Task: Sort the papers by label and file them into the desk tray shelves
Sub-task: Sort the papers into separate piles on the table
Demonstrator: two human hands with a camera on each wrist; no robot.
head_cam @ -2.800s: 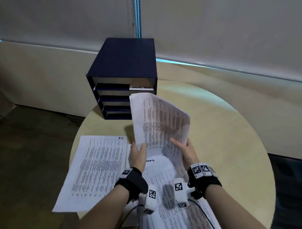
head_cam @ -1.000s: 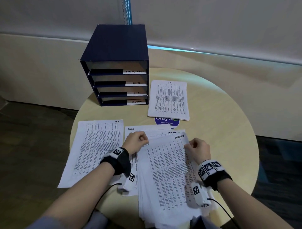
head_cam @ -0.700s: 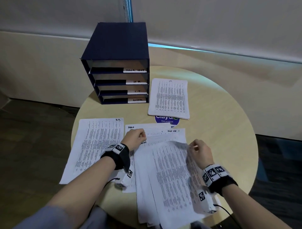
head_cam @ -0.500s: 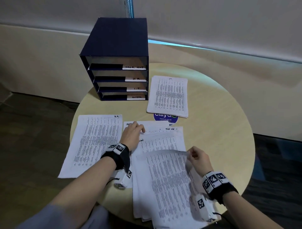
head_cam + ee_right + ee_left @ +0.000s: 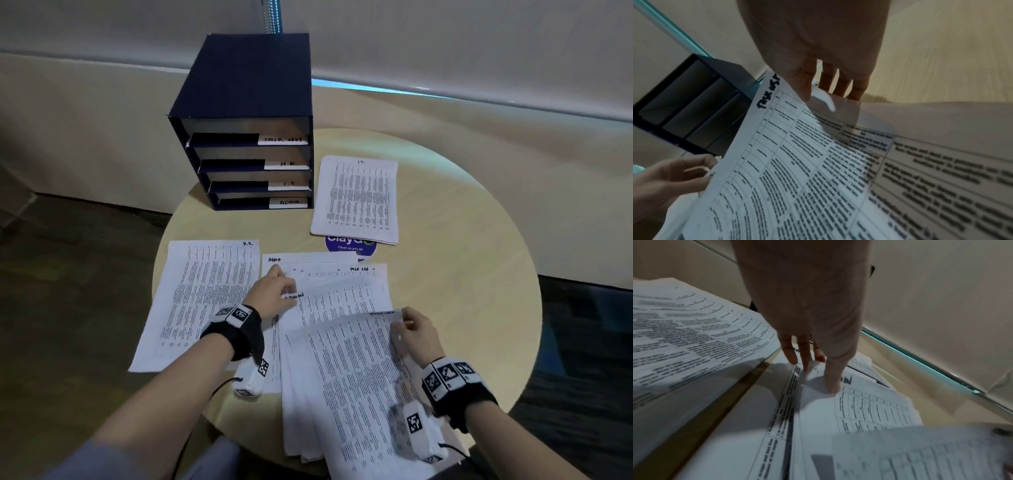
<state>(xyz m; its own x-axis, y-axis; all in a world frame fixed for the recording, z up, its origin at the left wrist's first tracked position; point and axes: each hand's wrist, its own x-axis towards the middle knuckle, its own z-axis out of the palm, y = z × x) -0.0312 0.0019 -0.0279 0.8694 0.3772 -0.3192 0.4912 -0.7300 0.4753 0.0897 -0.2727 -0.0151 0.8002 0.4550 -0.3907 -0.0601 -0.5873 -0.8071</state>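
Head view: my right hand (image 5: pixel 416 330) pinches the Task List sheet's (image 5: pixel 342 377) far corner, lifting it off the stack (image 5: pixel 298 428) at the table's (image 5: pixel 462 274) near edge.

Left wrist view: my left hand (image 5: pixel 807 313) sets its fingertips (image 5: pixel 790 356) on the Admin sheet (image 5: pixel 859 410); whether they grip it I cannot tell.

Right wrist view: thumb and fingers clamp the sheet's corner.

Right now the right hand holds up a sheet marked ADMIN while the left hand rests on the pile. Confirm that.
Wrong label: the sheet pinched by the right hand is marked TASK LIST, not ADMIN; the right wrist view shows it. The left hand does rest on the pile.
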